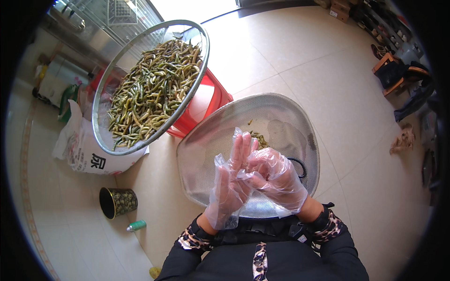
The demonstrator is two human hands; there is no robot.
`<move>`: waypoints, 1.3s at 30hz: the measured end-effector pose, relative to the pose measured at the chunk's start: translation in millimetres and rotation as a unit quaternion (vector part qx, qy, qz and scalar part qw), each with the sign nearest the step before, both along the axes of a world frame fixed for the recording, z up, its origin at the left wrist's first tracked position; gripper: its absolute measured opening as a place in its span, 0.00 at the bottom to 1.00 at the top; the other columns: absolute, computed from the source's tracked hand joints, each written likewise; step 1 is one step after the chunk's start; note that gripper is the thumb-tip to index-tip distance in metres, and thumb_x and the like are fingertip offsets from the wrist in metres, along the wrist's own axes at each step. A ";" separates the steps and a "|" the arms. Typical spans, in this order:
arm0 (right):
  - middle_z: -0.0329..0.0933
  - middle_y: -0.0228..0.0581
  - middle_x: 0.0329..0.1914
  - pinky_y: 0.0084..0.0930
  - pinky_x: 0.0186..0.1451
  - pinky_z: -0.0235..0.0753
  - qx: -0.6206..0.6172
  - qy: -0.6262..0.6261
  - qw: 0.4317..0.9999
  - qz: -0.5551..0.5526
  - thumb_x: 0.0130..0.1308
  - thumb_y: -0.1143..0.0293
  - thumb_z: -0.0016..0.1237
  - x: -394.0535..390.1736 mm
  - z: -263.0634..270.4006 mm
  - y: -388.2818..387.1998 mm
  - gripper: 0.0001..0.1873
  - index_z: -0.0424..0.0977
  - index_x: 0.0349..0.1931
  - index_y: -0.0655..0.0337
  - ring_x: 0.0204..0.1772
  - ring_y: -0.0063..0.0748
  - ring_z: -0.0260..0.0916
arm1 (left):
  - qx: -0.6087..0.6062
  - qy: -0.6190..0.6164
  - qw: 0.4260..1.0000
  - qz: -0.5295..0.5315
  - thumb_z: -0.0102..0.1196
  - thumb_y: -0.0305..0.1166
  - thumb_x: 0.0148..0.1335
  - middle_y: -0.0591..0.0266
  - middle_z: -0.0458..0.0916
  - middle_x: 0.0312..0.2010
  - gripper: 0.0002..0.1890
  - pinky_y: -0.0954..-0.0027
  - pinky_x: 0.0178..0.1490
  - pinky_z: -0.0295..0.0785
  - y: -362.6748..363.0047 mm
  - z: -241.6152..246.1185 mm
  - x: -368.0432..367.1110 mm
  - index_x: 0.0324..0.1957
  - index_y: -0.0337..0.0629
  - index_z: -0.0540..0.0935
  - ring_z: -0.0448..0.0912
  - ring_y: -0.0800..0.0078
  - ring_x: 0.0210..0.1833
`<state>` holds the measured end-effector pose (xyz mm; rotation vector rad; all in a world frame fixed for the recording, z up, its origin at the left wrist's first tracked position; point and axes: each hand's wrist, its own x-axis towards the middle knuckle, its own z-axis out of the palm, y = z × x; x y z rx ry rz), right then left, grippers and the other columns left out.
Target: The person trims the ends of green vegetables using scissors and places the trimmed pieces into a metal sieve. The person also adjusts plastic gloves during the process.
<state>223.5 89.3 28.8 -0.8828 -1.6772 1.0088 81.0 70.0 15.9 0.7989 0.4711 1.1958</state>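
Both my hands wear thin clear plastic gloves and meet above a large shallow metal mesh basket [197,161]. My left hand [230,186] is held up with its fingers straight and apart from the thumb. Against its palm and fingers, my right hand [276,177] has its fingers curled; whether it pinches the glove is hidden. A small pile of green-brown chili peppers [259,138] lies in the basket, partly behind my hands. A black ring handle [300,167] shows at its right. Up left, a round mesh sieve [102,140] holds a heap of chili peppers [158,87].
A red plastic stool [211,100] stands under the sieve. Beside it are a white sack [88,154] with writing, a patterned wastebasket [121,203] and a green bottle [137,225] on its side. Along the right are a small wooden stool [393,87] with dark cloth, and shoes [379,52].
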 end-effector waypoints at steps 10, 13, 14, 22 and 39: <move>0.74 0.44 0.27 0.34 0.32 0.75 0.056 -0.072 0.996 0.005 0.54 0.76 0.58 5.1 0.4 9.9 0.09 0.73 0.33 0.61 0.30 0.46 0.76 | -0.003 0.042 0.999 -0.031 0.38 0.72 0.60 0.54 0.32 0.77 0.49 0.52 0.77 0.40 -1.4 3.5 6.2 0.75 0.61 0.38 0.37 0.58 0.79; 0.72 0.42 0.27 0.31 0.30 0.71 0.050 -0.073 0.996 0.009 0.53 0.77 0.58 5.5 0.3 8.4 0.08 0.72 0.32 0.62 0.27 0.41 0.71 | -0.011 0.050 0.998 -0.027 0.41 0.73 0.57 0.53 0.31 0.77 0.52 0.51 0.77 0.41 -1.0 2.5 7.9 0.75 0.62 0.37 0.36 0.56 0.79; 0.71 0.42 0.27 0.30 0.29 0.69 0.050 -0.068 0.996 0.012 0.53 0.77 0.58 5.3 0.4 7.5 0.08 0.72 0.31 0.62 0.26 0.39 0.69 | -0.009 0.056 0.998 -0.021 0.42 0.74 0.56 0.52 0.32 0.77 0.53 0.50 0.77 0.40 -0.9 1.5 8.6 0.75 0.62 0.37 0.36 0.55 0.79; 0.73 0.28 0.34 0.18 0.35 0.69 -0.272 0.213 0.936 0.060 0.64 0.76 0.57 8.6 3.6 0.7 0.06 0.73 0.36 0.63 0.36 0.14 0.68 | 0.159 0.246 0.956 0.033 0.51 0.69 0.56 0.41 0.39 0.75 0.59 0.54 0.75 0.41 7.6 -14.1 -4.8 0.74 0.38 0.39 0.41 0.52 0.78; 0.72 0.29 0.33 0.17 0.35 0.67 -0.175 0.080 0.976 0.101 0.65 0.72 0.53 13.3 -1.2 4.3 0.08 0.73 0.40 0.66 0.33 0.15 0.65 | 0.201 0.269 0.941 0.039 0.58 0.63 0.55 0.37 0.39 0.74 0.59 0.56 0.74 0.45 8.3 -18.1 -4.2 0.74 0.37 0.41 0.44 0.44 0.77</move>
